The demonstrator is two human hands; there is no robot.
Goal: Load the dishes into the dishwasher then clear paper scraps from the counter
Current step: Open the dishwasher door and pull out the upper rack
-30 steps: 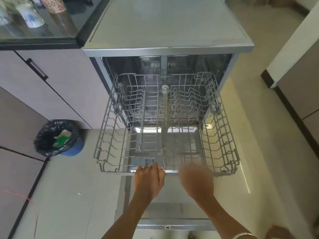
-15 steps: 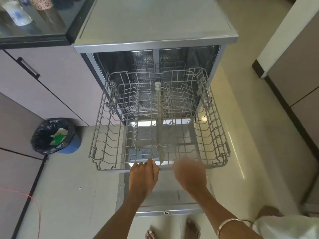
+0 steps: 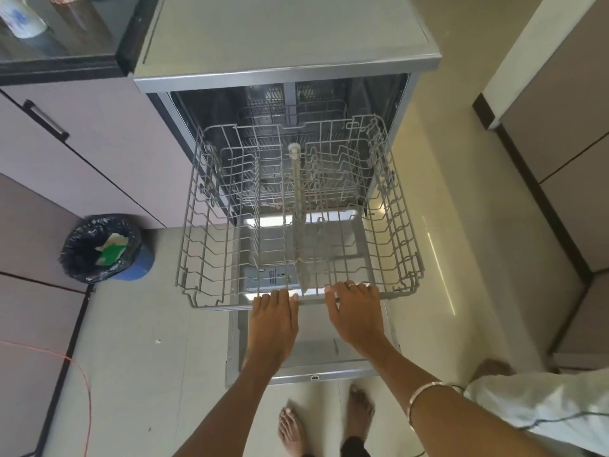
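The dishwasher stands open with its door folded down flat. A grey wire rack is pulled far out over the door and holds no dishes. My left hand grips the rack's front rail near the middle, fingers curled over the wire. My right hand grips the same rail just to the right, a ring on one finger. A cup and other dishes stand on the dark counter at the top left, partly cut off by the frame.
A blue bin with a black liner holding paper scraps sits on the floor left of the rack. Cabinets with a handle line the left wall. A second cabinet run is at right. My bare feet stand below the door.
The rack has slid further out of the dishwasher. My right hand, blurred and moving before, has now settled on the front rail beside my left hand.
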